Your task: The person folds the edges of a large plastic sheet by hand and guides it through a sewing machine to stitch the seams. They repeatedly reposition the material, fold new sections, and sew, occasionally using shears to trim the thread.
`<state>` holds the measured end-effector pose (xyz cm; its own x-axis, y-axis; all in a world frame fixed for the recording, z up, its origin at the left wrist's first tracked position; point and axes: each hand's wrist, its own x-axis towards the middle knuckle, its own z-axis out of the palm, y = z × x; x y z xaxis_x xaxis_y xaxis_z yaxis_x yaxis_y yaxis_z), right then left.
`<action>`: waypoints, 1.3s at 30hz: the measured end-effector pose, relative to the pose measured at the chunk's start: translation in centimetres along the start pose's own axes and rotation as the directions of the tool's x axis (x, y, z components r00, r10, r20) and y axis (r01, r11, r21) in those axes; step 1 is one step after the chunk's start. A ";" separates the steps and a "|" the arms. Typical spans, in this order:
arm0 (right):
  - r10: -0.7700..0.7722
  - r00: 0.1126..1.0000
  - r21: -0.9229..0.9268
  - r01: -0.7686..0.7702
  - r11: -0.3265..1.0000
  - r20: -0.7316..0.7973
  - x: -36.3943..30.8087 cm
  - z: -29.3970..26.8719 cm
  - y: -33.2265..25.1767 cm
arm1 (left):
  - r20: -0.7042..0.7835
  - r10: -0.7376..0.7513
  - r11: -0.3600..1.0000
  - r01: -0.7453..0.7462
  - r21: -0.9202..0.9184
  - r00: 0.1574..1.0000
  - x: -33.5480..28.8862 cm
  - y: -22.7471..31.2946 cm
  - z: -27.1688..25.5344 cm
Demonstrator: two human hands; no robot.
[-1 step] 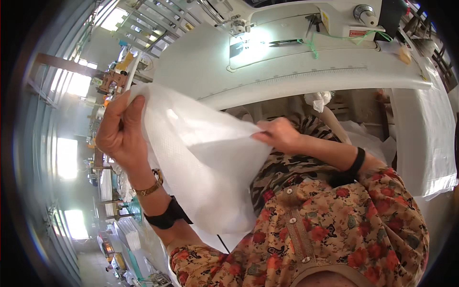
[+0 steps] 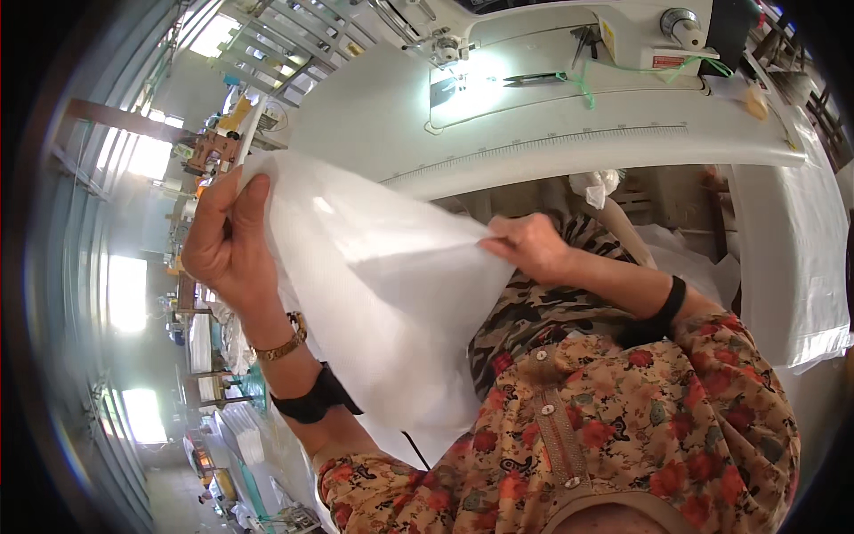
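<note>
A sheet of thin white woven material point(image 2: 356, 258) is stretched in the air between my hands, in front of the sewing machine table. My left hand point(image 2: 229, 236), raised at the left, pinches its upper left corner between thumb and fingers. Over my lap, my right hand point(image 2: 531, 247) is closed on the sheet's right edge, pulling it into a taut point. The sheet's lower part hangs down toward my left arm and lap; its underside is hidden.
Beyond the sheet stands a sewing machine point(image 2: 654, 36) with a lit needle area on a white table point(image 2: 534, 138). Dark thread snips point(image 2: 535, 79) and green thread point(image 2: 587, 93) lie there. White sheeting point(image 2: 792, 258) hangs over the right side.
My right hand has shifted slightly right and up with the edge of the sheet. My left hand keeps its grip almost in place.
</note>
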<state>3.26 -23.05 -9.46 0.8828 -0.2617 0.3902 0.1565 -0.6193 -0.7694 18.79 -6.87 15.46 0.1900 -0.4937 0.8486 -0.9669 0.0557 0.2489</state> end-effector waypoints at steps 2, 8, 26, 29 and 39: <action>0.162 0.981 -0.083 -0.172 0.982 -0.110 -0.5 -0.8 0.6 | -0.043 -0.051 0.997 0.048 -0.063 0.998 0.1 -1.0 1.2; -0.394 0.718 -0.435 0.140 0.890 -0.574 0.9 -4.3 -2.0 | 0.032 0.000 0.998 0.002 -0.055 0.999 0.7 -2.3 3.6; 0.149 0.960 0.938 0.187 0.292 -0.237 2.5 -3.5 -7.9 | 0.189 -0.052 0.991 0.073 -0.108 0.981 3.0 -2.5 7.5; 0.118 0.971 0.924 0.153 0.351 -0.206 1.1 -4.3 -8.5 | 0.213 -0.065 0.997 0.070 -0.015 0.975 3.2 -2.6 8.3; -0.496 0.777 -0.133 0.485 0.864 -0.387 3.1 -5.7 -11.6 | 0.384 -0.126 0.987 0.153 -0.041 0.915 3.8 -1.2 11.8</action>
<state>1.67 -20.88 3.60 0.4370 -0.1829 0.8807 0.5049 -0.7604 -0.4085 18.62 -19.04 12.91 0.2301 -0.7918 0.5659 -0.9187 0.0151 0.3946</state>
